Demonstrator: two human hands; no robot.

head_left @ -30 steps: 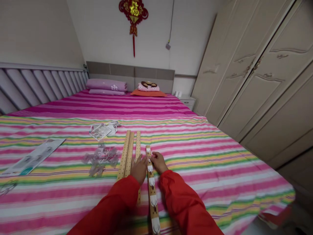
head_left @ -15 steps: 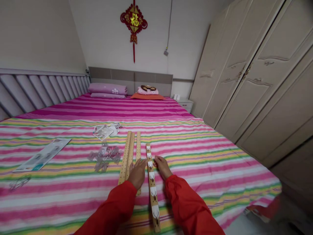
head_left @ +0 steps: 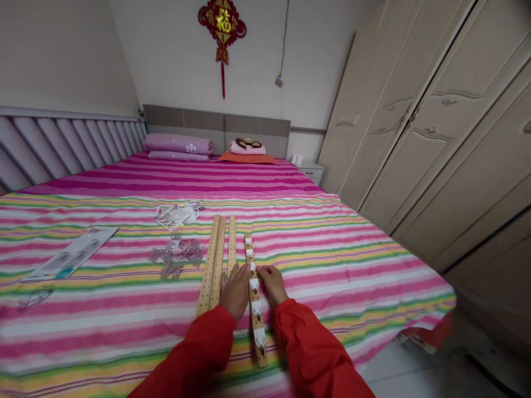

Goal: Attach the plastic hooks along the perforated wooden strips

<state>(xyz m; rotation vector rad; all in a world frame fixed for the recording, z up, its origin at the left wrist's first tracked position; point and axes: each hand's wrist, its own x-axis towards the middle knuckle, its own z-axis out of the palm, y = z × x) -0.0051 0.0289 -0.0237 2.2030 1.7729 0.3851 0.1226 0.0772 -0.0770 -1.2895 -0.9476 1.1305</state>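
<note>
A narrow wooden strip (head_left: 254,319) lies lengthwise in front of me, with a row of white hooks (head_left: 259,336) along its top. My left hand (head_left: 234,291) is at its left side, fingers stretched out and fingertips against the edge by the third hook from the far end. On the opposite side, my right hand (head_left: 272,283) has its fingers bent and pinched at the strip near that same hook; the fingertips' exact hold is partly hidden. Left of my left hand lie more perforated wooden strips (head_left: 216,260), one of them partly covered by that hand.
Clear plastic packets (head_left: 177,257) lie left of the strips, with opened packaging (head_left: 176,215) beyond. A long flat package (head_left: 74,254) and a thin wire-like loop (head_left: 35,297) are farther left. The striped bedsheet (head_left: 124,342) lies under everything; a wardrobe (head_left: 398,138) stands at right.
The right hand has come in from slightly off the strip to touch its right edge. The left hand stays beside it. The whole view has shifted slightly.
</note>
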